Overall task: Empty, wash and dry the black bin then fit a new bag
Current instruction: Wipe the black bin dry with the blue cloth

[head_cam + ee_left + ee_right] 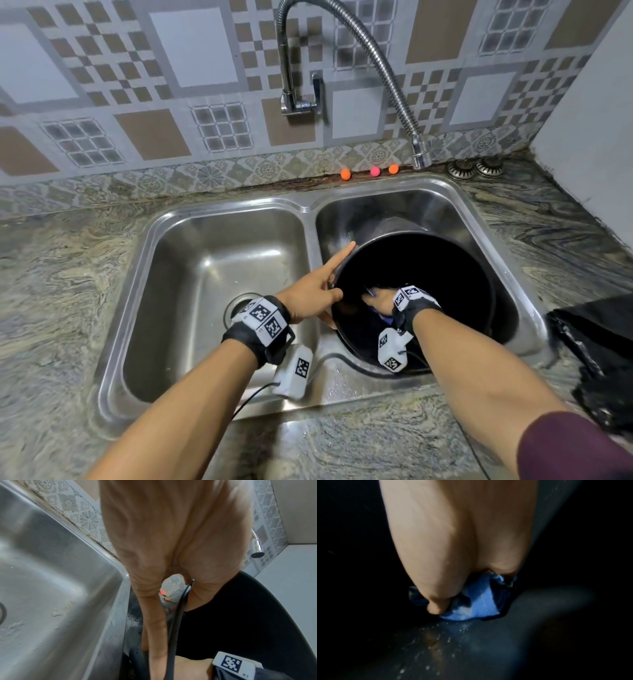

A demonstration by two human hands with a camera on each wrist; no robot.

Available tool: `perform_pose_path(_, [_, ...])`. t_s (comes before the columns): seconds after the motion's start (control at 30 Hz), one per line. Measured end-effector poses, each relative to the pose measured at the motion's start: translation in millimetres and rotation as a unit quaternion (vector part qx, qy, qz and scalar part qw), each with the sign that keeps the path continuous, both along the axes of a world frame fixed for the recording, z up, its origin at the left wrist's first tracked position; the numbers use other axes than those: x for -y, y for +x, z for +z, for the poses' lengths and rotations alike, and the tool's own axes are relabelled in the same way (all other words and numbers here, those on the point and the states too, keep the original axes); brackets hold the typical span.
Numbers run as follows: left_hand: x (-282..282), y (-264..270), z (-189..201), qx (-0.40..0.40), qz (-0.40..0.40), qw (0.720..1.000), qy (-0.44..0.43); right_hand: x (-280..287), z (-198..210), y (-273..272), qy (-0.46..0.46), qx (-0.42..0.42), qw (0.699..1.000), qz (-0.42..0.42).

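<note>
- The right hand (pixel 378 301) is deep inside the black bin (pixel 445 274), with its fingers bunched tight on a blue cloth (pixel 481 601) and pushing it against the wet inside wall
- The left hand (pixel 315 291) holds the bin's rim on the left side; the thumb hooks inside, and the fingers lie mostly straight along the outside
- The bin lies tipped over in the right bowl of the steel double sink (pixel 308 219); its open mouth points up and toward the person, its bottom points down and back toward the wall, so its long way runs from front to back, slanted
- The bin is wet and round, so I think it could roll or slip in the bowl if the left hand lets go
- Hard rubbing might push the bin away, and then wet spots get missed
- The faucet spout (pixel 419 154) hangs behind the bowl; I see no water coming out
</note>
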State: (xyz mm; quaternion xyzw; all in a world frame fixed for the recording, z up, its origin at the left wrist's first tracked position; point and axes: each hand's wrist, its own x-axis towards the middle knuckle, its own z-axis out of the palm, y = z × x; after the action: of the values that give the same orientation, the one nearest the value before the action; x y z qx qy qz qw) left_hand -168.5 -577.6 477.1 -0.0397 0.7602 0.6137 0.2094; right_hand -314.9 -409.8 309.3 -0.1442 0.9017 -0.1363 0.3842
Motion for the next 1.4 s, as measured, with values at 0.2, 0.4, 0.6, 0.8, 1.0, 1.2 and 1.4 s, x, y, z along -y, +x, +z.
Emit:
perform_pose_path(0.2, [-17.0,11.6,-3.2,-0.007,0.047,0.998,0.045,6.0,60.9,43.3,-0.126,0.039,0.991,-0.006])
perform_pose_path(0.4, [-58.2,30.8,-34.5,0.022,0.224,0.96,0.169,-26.5,89.6,57.1,0.002,0.011,0.994,0.109])
perform_pose_path(0.6, [-77.9,35.2,-38.7,0.055,0.216,0.969,0.102,-64.8,98.9,72.5,0.073,-0.017,0.986,0.149])
perform_pose_path(0.8, [-41.3,-4.2,5.9,-0.068,0.196,0.961,-0.182,-65.4,105.0,94.9,0.077,-0.041,0.974,0.209])
perform_pose_path(1.0, [-34.9,-27.2,40.3,-0.121,0.044,0.929,-0.348,-60.5,107.7,96.4,0.07,-0.053,0.977,0.196])
perform_pose_path(1.2, [-32.5,-7.5,22.1,-0.067,0.024,0.974,-0.215,-50.6,102.1,40.7,0.09,-0.113,0.989,0.033])
perform_pose_path(1.4, [-25.1,14.5,-3.3,0.009,0.027,0.997,-0.078,-34.3,67.3,11.2,0.186,-0.12,0.974,-0.035])
